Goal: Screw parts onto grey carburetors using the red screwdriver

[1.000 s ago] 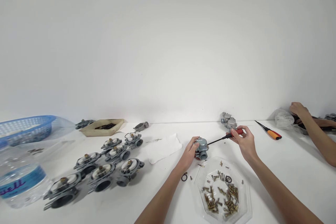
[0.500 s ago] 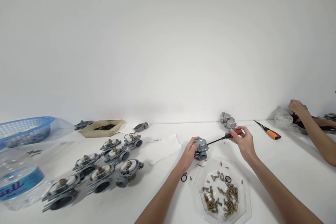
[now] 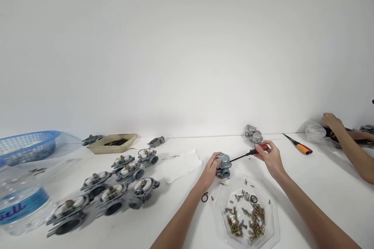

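My left hand point(image 3: 210, 168) is closed around a small grey metal carburetor point(image 3: 224, 161), steadying it on the white table. In my right hand point(image 3: 269, 157) is a screwdriver point(image 3: 261, 148) with a red handle and a dark shaft. Its shaft runs leftward, nearly level, and the tip meets the carburetor's right side. The exact point of contact is too small to make out. Just in front of both hands lies a clear plastic tray point(image 3: 274, 218) holding brass screws point(image 3: 258, 214), small metal parts and a black ring point(image 3: 254, 199).
Several opened carburetors point(image 3: 112, 198) stand on the left, near a bottle point(image 3: 23, 206), a blue basket point(image 3: 49, 144) and a beige tray point(image 3: 133, 140). A white cloth point(image 3: 184, 165) lies mid-table. Behind are more carburetors point(image 3: 255, 136) and orange-handled screwdrivers point(image 3: 304, 148). Another person's hand point(image 3: 331, 120) is at right.
Both hands keep almost the same place, with the screwdriver still against the carburetor. My right fingers have shifted slightly on the red handle.
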`<state>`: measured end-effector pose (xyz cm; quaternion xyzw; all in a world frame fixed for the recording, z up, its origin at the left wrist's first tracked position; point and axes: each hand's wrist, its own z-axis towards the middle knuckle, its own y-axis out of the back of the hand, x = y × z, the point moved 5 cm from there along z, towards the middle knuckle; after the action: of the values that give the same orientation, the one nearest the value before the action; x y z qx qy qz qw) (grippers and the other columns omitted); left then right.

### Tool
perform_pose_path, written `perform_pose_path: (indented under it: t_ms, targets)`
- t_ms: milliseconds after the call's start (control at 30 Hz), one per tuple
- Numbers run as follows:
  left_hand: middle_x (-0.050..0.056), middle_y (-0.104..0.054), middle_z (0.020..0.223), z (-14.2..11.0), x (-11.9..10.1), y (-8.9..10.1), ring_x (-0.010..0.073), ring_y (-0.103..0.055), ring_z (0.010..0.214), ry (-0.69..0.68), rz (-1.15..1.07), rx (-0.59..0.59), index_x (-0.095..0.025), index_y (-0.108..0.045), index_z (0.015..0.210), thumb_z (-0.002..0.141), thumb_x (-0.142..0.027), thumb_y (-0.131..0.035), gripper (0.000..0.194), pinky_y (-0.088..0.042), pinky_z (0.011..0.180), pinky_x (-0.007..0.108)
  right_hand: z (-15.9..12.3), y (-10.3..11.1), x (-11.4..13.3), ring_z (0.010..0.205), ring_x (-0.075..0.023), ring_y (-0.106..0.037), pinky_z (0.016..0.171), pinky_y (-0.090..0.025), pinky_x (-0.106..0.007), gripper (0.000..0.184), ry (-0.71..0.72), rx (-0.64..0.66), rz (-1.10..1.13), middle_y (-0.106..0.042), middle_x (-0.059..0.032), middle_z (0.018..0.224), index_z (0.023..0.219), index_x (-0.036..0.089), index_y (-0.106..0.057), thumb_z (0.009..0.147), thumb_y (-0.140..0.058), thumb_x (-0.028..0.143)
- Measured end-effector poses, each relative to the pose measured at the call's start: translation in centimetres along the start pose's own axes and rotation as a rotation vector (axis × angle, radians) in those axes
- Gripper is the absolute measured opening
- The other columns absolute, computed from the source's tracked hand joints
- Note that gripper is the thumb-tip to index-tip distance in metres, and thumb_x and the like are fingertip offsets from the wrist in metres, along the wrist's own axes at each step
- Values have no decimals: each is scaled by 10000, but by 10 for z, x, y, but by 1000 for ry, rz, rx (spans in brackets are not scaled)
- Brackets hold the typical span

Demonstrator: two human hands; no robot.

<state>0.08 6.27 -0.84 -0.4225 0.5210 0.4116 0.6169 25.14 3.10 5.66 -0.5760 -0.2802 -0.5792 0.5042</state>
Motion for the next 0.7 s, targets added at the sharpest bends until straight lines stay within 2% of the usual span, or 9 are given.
perform_pose_path:
  t_ms: [267, 467, 700]
  targets:
    - [130, -663, 1137, -1, -3, 1, 237, -655, 888, -41, 34, -8, -182, -566, 1200, 851, -556, -579, 512, -521, 713, 325, 2, 2, -4, 687, -192, -733, 744, -660, -374, 564, -18, 3, 1, -568, 88, 604, 845, 215, -544, 531, -923, 492]
    - [116, -640, 1155, -3, -7, -2, 219, -662, 873, -38, 46, 17, -194, -534, 1202, 892, -531, -514, 458, -515, 725, 311, 3, 1, -9, 699, -213, -723, 751, -659, -405, 538, -33, 12, -41, -555, 79, 562, 817, 218, -542, 544, -912, 499]
    - [135, -635, 1182, -2, -4, -1, 229, -651, 905, -45, 63, 9, -181, -542, 1206, 880, -544, -522, 488, -504, 688, 296, 6, 3, -11, 659, -177, -656, 748, -662, -416, 513, -19, 23, -71, -520, 78, 558, 786, 217, -560, 549, -906, 511]
